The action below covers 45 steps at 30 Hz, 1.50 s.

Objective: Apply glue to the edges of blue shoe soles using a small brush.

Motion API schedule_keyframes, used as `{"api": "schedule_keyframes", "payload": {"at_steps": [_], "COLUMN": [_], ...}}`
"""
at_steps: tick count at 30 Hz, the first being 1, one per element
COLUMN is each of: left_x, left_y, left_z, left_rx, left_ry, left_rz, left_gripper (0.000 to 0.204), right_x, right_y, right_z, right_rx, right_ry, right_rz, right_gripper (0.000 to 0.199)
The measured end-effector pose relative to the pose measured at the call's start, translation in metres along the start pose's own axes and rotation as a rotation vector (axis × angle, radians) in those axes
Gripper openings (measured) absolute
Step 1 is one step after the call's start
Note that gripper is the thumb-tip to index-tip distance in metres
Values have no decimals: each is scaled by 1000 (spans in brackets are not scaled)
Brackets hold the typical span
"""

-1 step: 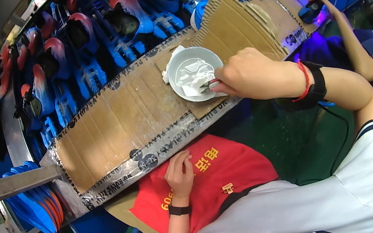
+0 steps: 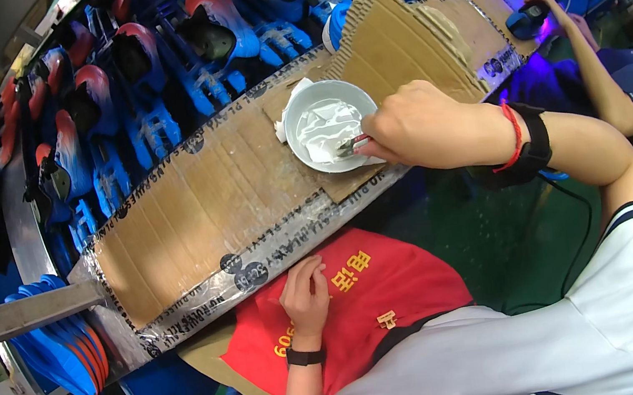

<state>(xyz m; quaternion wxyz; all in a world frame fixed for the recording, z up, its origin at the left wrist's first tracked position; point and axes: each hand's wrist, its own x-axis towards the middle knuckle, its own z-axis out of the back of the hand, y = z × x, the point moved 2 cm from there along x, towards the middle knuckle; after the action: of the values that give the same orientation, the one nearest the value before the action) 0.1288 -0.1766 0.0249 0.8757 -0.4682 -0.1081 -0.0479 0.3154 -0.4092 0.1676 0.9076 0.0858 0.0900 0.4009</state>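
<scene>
My right hand (image 2: 414, 125) is closed round a small brush (image 2: 355, 142) with a red handle and a grey metal neck. Its tip dips into a pale grey bowl (image 2: 369, 99), whose whitish, glossy liquid (image 2: 326, 130) covers the bottom; the bristles cannot be made out. The bowl stands on a brown cardboard sheet (image 2: 192, 211) over the bench. Low against the red apron (image 2: 397, 268) rests my left hand (image 2: 304, 294), its fingers loosely bent and apart, with nothing seen in them.
Rows of blue and red shoe-shaped pieces (image 2: 215, 29) line the far side. A corrugated cardboard flap (image 2: 399, 43) rises beside the bowl. A metal bar (image 2: 24, 317) and stacked blue pieces (image 2: 64, 352) lie at left. Another person's hand (image 2: 544, 1) holds a dark object at right.
My right hand and the brush have shifted very slightly to the left in the bowl, and the liquid's sheen differs a little. My left hand stays put.
</scene>
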Motion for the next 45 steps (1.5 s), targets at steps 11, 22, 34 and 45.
{"api": "schedule_keyframes", "payload": {"at_steps": [11, 22, 34, 45], "left_x": [1, 3, 1, 1], "left_y": [2, 1, 3, 2], "left_z": [1, 1, 2, 4], "left_rx": [4, -4, -8, -32], "left_ry": [3, 22, 8, 0], "left_rz": [6, 0, -14, -24], "left_gripper": [20, 18, 19, 20], "right_x": [-1, -17, 4, 27], "right_y": [-7, -14, -4, -20], "right_z": [27, 31, 36, 8], "right_rx": [421, 299, 15, -227], "right_ry": [186, 214, 57, 88], "right_rz": [-157, -164, -89, -1], "right_gripper": [30, 25, 35, 21]}}
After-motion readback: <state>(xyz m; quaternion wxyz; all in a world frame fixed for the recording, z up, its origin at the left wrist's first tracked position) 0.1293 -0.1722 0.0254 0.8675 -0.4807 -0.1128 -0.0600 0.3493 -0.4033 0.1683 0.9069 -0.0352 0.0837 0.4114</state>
